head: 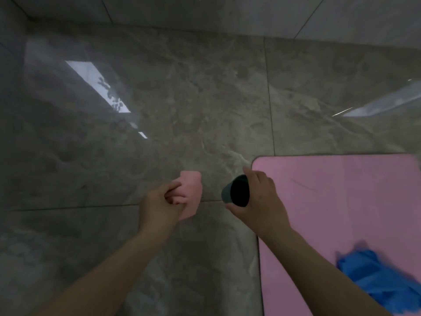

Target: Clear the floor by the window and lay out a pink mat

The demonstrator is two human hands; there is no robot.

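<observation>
A pink mat (337, 197) lies flat on the grey marble floor (182, 99) at the right, its rounded corner near the middle of the view. My right hand (262, 201) hovers over the mat's left edge, gripping a dark green cup (235, 191) whose mouth faces me. My left hand (161, 204) is held over the bare floor to the left, fingers closed on a small pink cloth (192, 192). Both forearms reach in from the bottom.
A crumpled blue cloth (373, 277) lies on the mat at the lower right. Pale wall tiles (205, 10) run along the top, meeting a second wall at the upper left. Window light reflects on the glossy floor at left and right.
</observation>
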